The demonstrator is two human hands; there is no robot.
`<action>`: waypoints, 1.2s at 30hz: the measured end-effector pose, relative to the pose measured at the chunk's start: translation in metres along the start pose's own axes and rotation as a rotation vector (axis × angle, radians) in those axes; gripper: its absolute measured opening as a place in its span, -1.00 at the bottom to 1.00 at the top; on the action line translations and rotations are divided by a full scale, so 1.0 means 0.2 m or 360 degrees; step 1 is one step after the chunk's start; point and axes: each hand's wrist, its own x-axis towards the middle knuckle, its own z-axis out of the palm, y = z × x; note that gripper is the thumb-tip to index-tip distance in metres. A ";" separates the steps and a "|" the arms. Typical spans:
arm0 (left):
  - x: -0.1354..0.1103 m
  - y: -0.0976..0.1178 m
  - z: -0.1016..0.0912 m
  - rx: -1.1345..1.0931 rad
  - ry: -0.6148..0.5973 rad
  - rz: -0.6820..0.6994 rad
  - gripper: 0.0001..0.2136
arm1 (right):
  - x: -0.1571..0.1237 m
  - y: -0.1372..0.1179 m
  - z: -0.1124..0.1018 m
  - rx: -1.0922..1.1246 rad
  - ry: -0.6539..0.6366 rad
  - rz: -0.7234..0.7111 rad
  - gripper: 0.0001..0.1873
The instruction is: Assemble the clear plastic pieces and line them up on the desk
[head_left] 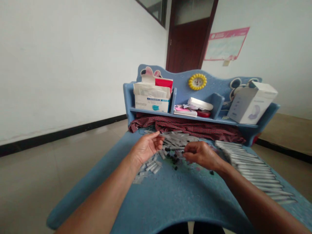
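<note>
Left hand: [149,144] held at the centre of the frame, fingers curled, thumb brought against the forefinger; whether anything is gripped cannot be made out.
Right hand: [201,154] held right of centre, with a small dark piece [183,152] pinched between thumb and forefinger.
Tubes: [176,139] heaped, pale and slim, at the centre of the frame, between and behind the hands; no lettering can be read on them.
Black pieces: [175,160] scattered below the tubes, with a few more lying under the right wrist.
Short pieces: [154,167] strewn, clear and whitish, just below the left hand.
White sticks: [253,169] laid side by side in a long row at the right of the frame.
Table: [156,201] blue, with all these borne on its top.
Mask box: [151,102] stood on the shelf [156,112], upper centre; a blue strip of Chinese characters is printed above a teal mask picture, the finer print being too blurred to read.
White box: [252,102] propped at the shelf's right end; a curved device is pictured, its small print unreadable.
Poster: [226,45] fixed at upper right, pink-headed, its text too small to read.
Cloth: [185,127] bunched, red and checked, beneath the shelf.
</note>
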 end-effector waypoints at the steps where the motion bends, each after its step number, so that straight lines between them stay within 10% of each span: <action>1: 0.00 -0.02 0.01 0.0045 -0.0008 -0.0038 -0.93 | -0.01 0.00 -0.01 0.0137 0.0016 0.0011 -0.83; 36: 0.01 -0.17 0.04 0.0679 -0.0153 -0.0126 -0.88 | -0.02 0.07 0.09 0.0367 -0.0063 -0.0035 -0.87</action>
